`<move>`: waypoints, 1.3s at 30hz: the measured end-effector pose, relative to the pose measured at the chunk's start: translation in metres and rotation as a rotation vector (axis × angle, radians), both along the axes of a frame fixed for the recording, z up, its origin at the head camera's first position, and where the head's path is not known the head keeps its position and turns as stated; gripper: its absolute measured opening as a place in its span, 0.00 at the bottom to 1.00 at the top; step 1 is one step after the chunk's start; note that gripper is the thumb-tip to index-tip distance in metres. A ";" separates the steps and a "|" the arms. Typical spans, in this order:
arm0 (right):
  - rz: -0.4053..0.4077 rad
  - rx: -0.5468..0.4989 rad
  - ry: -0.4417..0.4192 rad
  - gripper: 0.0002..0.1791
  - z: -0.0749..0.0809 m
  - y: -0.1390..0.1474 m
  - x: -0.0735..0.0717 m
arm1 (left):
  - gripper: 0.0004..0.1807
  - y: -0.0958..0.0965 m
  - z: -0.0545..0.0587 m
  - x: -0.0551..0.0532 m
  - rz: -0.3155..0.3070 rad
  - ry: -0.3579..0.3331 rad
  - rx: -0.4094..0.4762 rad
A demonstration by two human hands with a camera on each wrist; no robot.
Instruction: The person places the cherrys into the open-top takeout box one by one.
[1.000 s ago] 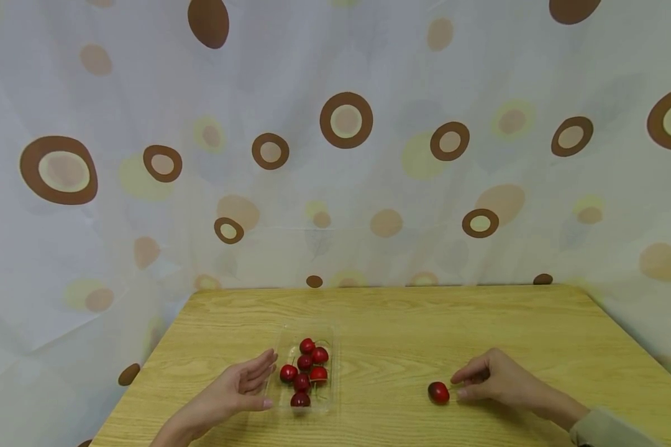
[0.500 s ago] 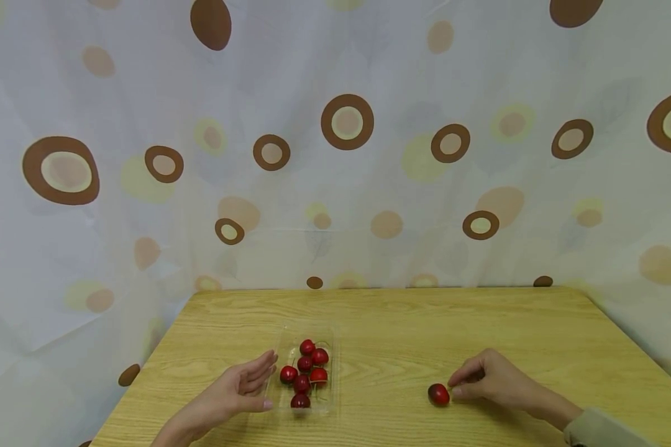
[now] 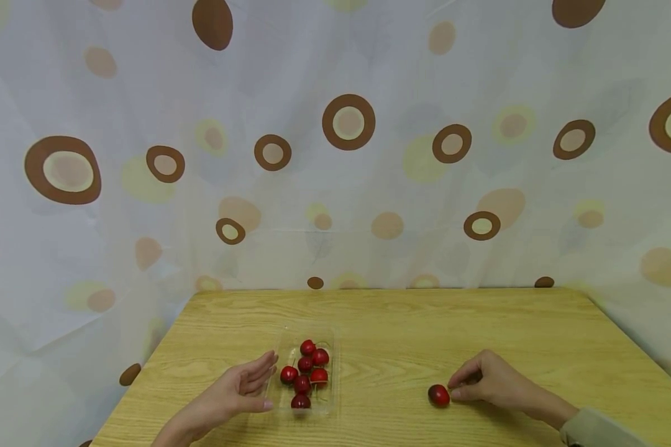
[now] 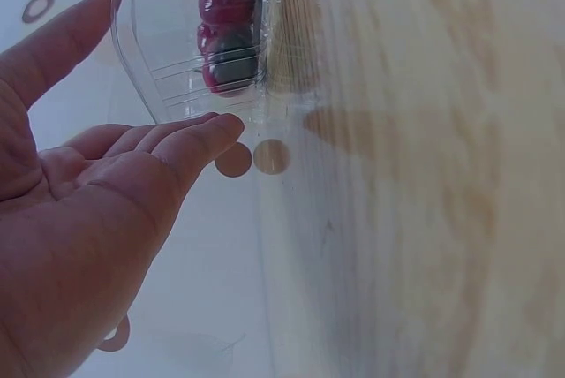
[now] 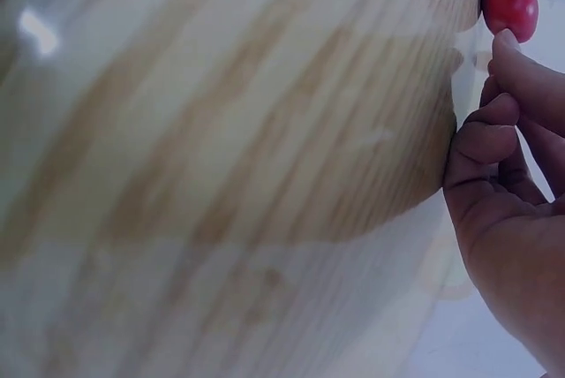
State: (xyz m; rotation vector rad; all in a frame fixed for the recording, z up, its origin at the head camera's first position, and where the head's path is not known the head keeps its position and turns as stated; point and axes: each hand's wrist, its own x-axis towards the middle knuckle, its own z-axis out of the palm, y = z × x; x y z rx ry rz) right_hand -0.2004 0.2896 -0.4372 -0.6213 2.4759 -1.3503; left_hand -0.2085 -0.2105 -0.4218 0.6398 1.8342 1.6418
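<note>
In the head view a clear plastic box [image 3: 335, 347] holds several red cherries [image 3: 320, 357]. My left hand [image 3: 237, 388] stands at the box's left side, thumb apart and fingers nearly straight; in the left wrist view the fingertips [image 4: 225, 129] lie against the clear wall. A single dark red cherry [image 3: 438, 395] lies on the table to the right. My right hand [image 3: 489, 382] has its thumb and forefinger at the cherry's stem end and seems to pinch there; the stem itself is mostly hidden. The right wrist view shows a fingertip touching this cherry [image 5: 510, 7], the other fingers curled below.
A wooden table [image 3: 380, 329] carries everything. Behind it and along both sides hangs a pale curtain [image 3: 369, 186] with brown and yellow ovals. A light sleeve [image 3: 598, 428] covers the right forearm.
My right hand has shifted slightly left, bringing its fingertips closer in to the single cherry's stem end. The left hand and the box have stayed where they were.
</note>
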 end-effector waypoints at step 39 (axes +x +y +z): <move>-0.105 -0.058 0.111 0.09 0.034 -0.047 -0.025 | 0.44 -0.001 -0.002 -0.001 -0.005 0.003 0.004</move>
